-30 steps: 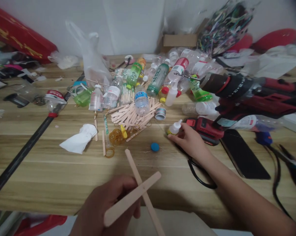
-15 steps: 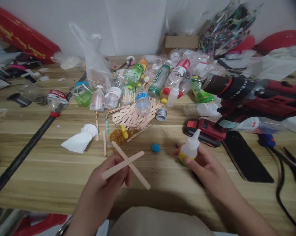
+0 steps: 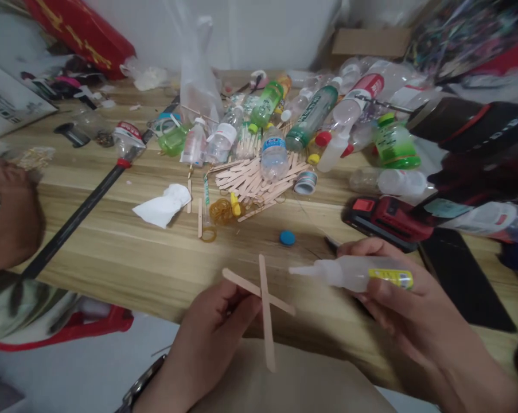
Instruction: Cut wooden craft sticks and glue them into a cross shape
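Note:
My left hand [image 3: 218, 327] pinches two crossed popsicle sticks [image 3: 265, 321] near their crossing, above the table's front edge. In my right hand [image 3: 400, 310] lies a translucent glue bottle [image 3: 353, 272] with a yellow label, tipped on its side. Its thin nozzle points left toward the sticks, with a gap between. A blue bottle cap [image 3: 287, 237] rests on the table beyond both hands. Behind it is a loose pile of popsicle sticks [image 3: 250, 178], with rubber bands [image 3: 221, 212] at its near side.
A cordless drill [image 3: 465, 149] stands at the right beside a black phone [image 3: 465, 275]. Several plastic bottles [image 3: 314, 117] crowd the back. A dark pipe [image 3: 78, 218] slants across the left, near another person's hand [image 3: 11, 218]. Crumpled tissue [image 3: 162, 206] lies left of centre.
My right hand has tipped the glue bottle from upright to lying sideways, nozzle leftward. My left hand has turned the crossed sticks. The view has shifted, and another person's hand shows more at left.

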Demonstrator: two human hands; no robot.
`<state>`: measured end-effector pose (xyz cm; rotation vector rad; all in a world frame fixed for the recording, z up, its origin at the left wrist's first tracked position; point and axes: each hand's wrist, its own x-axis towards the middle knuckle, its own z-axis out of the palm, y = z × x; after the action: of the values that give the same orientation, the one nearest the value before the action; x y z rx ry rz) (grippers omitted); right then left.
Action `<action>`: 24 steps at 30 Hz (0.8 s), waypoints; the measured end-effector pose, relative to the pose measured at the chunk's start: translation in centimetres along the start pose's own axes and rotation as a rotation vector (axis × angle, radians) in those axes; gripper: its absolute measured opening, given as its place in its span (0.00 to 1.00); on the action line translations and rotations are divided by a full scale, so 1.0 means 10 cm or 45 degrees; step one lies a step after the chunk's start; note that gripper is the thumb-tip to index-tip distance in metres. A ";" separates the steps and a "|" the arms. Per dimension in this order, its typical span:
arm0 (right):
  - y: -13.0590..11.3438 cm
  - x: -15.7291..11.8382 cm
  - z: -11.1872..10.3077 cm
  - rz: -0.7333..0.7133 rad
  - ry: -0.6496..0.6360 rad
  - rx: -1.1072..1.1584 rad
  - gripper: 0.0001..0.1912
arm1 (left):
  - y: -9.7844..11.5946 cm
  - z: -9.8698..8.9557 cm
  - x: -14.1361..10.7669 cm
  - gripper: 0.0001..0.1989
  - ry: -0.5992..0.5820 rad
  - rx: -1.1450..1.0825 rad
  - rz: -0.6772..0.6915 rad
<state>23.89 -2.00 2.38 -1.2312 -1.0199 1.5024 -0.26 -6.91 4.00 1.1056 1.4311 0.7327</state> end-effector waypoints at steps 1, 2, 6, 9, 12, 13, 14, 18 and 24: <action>-0.03 0.01 0.03 0.049 0.007 0.040 0.20 | -0.02 0.02 0.00 0.10 -0.004 0.015 0.005; -0.07 0.01 0.06 0.087 0.016 0.066 0.21 | -0.04 0.05 -0.01 0.10 -0.020 0.011 0.003; -0.22 0.01 0.12 0.096 0.030 0.043 0.22 | -0.04 0.09 -0.08 0.07 -0.021 -0.011 0.009; -0.31 -0.01 0.08 0.009 0.049 0.010 0.23 | 0.05 0.04 -0.14 0.08 0.183 0.214 0.260; -0.41 -0.03 0.04 -0.110 0.117 -0.001 0.23 | 0.16 0.01 -0.11 0.08 0.366 0.400 0.615; -0.44 -0.04 0.04 -0.155 0.157 -0.003 0.23 | 0.20 0.02 -0.08 0.08 0.384 0.422 0.709; -0.48 -0.04 0.03 -0.204 0.195 -0.009 0.23 | 0.23 0.04 -0.04 0.08 0.385 0.429 0.777; -0.64 -0.08 0.02 -0.455 0.182 -0.085 0.21 | 0.35 0.14 0.13 0.09 0.294 0.456 0.954; -0.85 -0.07 -0.03 -0.642 0.050 -0.220 0.17 | 0.46 0.16 0.26 0.09 0.338 0.489 1.040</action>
<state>25.41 -0.61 10.62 -1.0134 -1.3363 1.0125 2.52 -3.04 6.87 2.0022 1.3495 1.2365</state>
